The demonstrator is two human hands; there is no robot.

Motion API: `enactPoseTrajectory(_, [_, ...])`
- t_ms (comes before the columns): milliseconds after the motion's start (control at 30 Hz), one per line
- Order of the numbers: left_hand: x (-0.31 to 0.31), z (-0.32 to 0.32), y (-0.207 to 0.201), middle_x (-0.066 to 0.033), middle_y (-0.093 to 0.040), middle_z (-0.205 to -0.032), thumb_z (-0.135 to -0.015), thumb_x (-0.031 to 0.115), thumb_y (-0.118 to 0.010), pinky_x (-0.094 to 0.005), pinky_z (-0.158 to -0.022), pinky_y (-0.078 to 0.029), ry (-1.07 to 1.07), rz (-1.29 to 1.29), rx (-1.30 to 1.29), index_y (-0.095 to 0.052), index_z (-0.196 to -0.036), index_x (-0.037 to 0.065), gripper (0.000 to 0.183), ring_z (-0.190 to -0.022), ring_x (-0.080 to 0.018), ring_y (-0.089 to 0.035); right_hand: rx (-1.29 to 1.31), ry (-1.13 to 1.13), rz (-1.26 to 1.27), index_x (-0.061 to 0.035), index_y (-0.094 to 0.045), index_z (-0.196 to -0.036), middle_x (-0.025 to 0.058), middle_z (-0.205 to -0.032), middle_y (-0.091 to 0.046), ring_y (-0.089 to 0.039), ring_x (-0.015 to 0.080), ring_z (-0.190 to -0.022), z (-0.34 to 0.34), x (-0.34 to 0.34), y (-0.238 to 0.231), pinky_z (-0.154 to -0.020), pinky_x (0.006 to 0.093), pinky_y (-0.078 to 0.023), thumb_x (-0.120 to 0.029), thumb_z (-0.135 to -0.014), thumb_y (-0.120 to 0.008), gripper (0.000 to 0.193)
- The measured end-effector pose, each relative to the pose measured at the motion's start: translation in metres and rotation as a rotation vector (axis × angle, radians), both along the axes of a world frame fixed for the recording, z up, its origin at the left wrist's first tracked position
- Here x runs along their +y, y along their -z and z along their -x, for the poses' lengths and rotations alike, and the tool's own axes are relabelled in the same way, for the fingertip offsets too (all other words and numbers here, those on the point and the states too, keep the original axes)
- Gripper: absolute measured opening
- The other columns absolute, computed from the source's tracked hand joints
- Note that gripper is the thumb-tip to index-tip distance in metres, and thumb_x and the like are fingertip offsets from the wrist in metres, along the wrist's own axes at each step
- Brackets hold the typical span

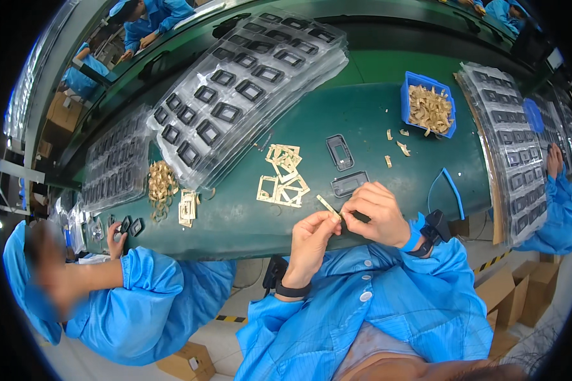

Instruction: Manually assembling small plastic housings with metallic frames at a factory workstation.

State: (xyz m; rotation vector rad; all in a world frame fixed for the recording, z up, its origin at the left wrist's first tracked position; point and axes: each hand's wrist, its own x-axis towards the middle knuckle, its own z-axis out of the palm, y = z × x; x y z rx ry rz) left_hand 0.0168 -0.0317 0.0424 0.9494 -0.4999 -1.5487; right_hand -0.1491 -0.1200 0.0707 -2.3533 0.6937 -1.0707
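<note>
Both my hands meet just above the near edge of the green table. Pinched between the thumb and fingers of my left hand [314, 238] is a narrow tan strip [325, 204], its far end pointing up and left. My right hand [376, 213] is closed at the strip's near end, fingertips pressed together; what exactly they grip is hidden. Just beyond my hands lie two dark plastic frames [349, 185], the nearer one partly behind my right fingers. Left of them is a loose pile of flat tan frames [284, 155].
A blue bin [452, 130] of curled tan scraps stands back right, with stray scraps [403, 148] nearby. Stacked clear trays [254, 111] of dark frames fill the back left; more trays [511, 152] stand right. A blue tube [453, 193] lies right. Co-workers sit left and right.
</note>
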Motion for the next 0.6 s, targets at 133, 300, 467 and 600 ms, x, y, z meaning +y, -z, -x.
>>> enactPoseTrajectory(133, [0.003,-0.003,0.002,-0.009,-0.068,-0.09,-0.097,0.008,-0.063,-0.0294,-0.078,-0.049,0.021,-0.009,0.055,-0.068,-0.098,-0.004,0.013,-0.082,-0.0156,-0.061,0.004,-0.01,-0.078,-0.0071,-0.067,-0.078,0.0038,-0.075,-0.063,-0.063,0.0217,-0.076,0.002,0.0,-0.001,-0.068,0.0336,-0.045,-0.002,-0.071,-0.074,0.011])
enactPoseTrajectory(300, [0.005,-0.01,0.0,-0.0093,-0.066,-0.091,-0.096,0.006,-0.061,-0.0307,-0.08,-0.048,0.071,0.045,0.132,-0.067,-0.098,-0.004,0.011,-0.085,-0.0173,-0.06,-0.104,0.242,-0.212,-0.0042,-0.068,-0.083,0.0062,-0.076,-0.063,-0.062,0.0215,-0.07,0.027,-0.023,-0.015,-0.064,0.0322,-0.047,-0.005,-0.077,-0.071,0.006])
enactPoseTrajectory(467, [0.014,-0.019,-0.008,-0.0097,-0.064,-0.094,-0.092,-0.001,-0.061,-0.0311,-0.083,-0.047,0.055,0.089,-0.057,-0.066,-0.093,-0.005,0.006,-0.088,-0.0185,-0.06,-0.17,0.738,0.205,-0.0019,-0.068,-0.089,0.0117,-0.083,-0.066,-0.065,0.0286,-0.075,0.07,-0.093,-0.04,-0.067,0.036,-0.052,-0.003,-0.082,-0.069,0.007])
enactPoseTrajectory(600, [0.014,-0.019,-0.011,-0.0111,-0.063,-0.095,-0.09,-0.002,-0.063,-0.0331,-0.083,-0.048,0.107,0.141,-0.063,-0.066,-0.091,-0.005,0.004,-0.087,-0.0197,-0.06,0.03,0.843,0.409,-0.004,-0.069,-0.099,0.012,-0.094,-0.069,-0.065,0.0345,-0.091,0.095,-0.143,-0.033,-0.077,0.0415,-0.054,0.002,-0.079,-0.064,0.021])
